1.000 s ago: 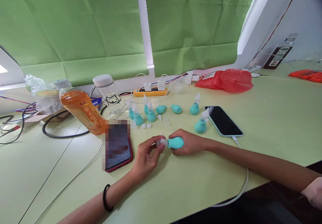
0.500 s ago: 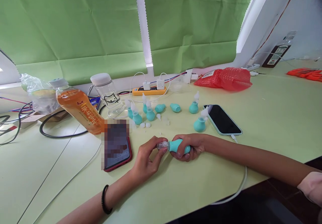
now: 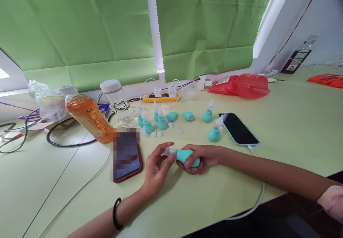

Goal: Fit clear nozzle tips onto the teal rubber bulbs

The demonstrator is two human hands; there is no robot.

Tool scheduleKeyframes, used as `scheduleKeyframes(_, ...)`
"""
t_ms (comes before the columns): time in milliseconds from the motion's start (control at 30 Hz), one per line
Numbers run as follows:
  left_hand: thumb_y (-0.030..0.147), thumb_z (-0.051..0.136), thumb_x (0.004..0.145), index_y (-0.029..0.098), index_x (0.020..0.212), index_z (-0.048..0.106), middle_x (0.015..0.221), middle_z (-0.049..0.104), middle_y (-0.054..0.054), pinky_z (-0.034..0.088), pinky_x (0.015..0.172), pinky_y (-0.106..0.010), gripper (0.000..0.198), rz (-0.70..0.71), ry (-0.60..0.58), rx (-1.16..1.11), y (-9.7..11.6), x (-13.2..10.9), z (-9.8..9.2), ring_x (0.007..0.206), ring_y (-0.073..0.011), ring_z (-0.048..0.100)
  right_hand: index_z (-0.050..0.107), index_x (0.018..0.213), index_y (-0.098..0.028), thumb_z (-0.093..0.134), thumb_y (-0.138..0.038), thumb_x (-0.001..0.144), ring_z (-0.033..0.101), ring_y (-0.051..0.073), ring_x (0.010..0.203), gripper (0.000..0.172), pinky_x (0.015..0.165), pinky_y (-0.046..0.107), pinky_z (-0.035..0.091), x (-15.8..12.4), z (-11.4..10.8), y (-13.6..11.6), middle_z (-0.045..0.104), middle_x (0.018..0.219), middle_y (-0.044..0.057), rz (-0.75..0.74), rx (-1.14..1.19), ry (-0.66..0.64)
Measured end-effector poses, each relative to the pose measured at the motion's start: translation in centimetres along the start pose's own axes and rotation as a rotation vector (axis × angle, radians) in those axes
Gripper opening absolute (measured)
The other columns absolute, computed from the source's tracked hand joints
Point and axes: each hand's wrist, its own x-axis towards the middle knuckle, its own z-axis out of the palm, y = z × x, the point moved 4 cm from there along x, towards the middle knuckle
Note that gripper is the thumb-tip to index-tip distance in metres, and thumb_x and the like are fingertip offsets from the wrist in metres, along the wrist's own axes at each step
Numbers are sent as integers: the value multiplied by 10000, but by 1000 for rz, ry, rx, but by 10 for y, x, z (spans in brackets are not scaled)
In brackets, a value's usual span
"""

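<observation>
My right hand (image 3: 199,158) is wrapped round a teal rubber bulb (image 3: 184,156), lying sideways just above the table. My left hand (image 3: 157,168) pinches the clear plastic tip (image 3: 168,151) at the bulb's left end with thumb and fingers. Beyond the hands, several more teal bulbs with clear tips (image 3: 161,121) stand in a loose group, two bare bulbs (image 3: 188,115) lie on their sides, and small clear loose tips and caps (image 3: 158,133) are scattered between them.
A red-cased phone (image 3: 125,157) lies left of my hands; a second phone (image 3: 238,128) on a white cable lies to the right. An orange drink bottle (image 3: 89,115), a clear cat jar (image 3: 118,102), a power strip (image 3: 160,97), black cables (image 3: 61,140) and a red bag (image 3: 242,84) stand further back.
My right hand has rolled the bulb so its fingers curl under it. The clear tip has tilted up and left, and my left hand's fingers have shifted on it.
</observation>
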Motion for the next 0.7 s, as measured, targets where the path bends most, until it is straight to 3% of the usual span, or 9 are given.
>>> scheduleKeyframes(67,270,531,741,140,852,522,685,507,-11,404,589,-215,171,-68,31,-73,-2,1,0,614,-104,482,473,781,-140,499,-337,720,252,18,344,207,291,124,196,-2,-3,-9,438,495,-47,-61,-172,143)
scheduleKeyframes(167,271,546,730,149,756,507,734,493,-12,392,648,-214,131,-2,142,-85,0,4,-4,695,-112,480,495,868,-140,344,-484,783,388,62,450,386,369,173,317,-9,-14,-26,512,655,21,-145,-424,414)
scheduleKeyframes(267,272,536,741,179,819,476,886,508,-25,363,739,-214,136,59,293,-42,-1,4,-11,865,-128,463,489,987,-180,379,-464,785,467,117,679,365,565,241,403,-20,-29,-49,510,917,60,-289,-775,770)
scheduleKeyframes(367,322,486,771,194,858,443,782,548,-3,365,653,-198,160,-59,314,-31,-8,6,-12,741,-105,489,503,1048,-172,479,-381,748,444,197,865,367,756,344,374,-23,-34,-63,477,1002,90,-343,-1332,1093)
scheduleKeyframes(467,369,435,790,191,829,447,622,502,32,330,532,-184,183,-126,298,-41,-13,6,-12,560,-85,431,527,1048,-157,539,-349,706,411,234,922,393,795,372,355,-9,-30,-60,471,984,106,-285,-1604,1042)
scheduleKeyframes(567,368,389,809,184,795,458,618,489,26,342,569,-193,198,-112,272,-117,-13,6,-11,583,-95,438,587,951,-165,527,-339,724,410,231,906,292,761,368,361,7,-23,-53,484,928,99,-212,-1714,883)
scheduleKeyframes(700,358,410,797,172,772,484,630,493,15,342,594,-194,202,-142,238,-144,-14,6,-10,607,-102,446,618,821,-167,493,-270,754,420,221,897,175,740,362,342,15,-21,-49,500,879,87,-136,-1764,823)
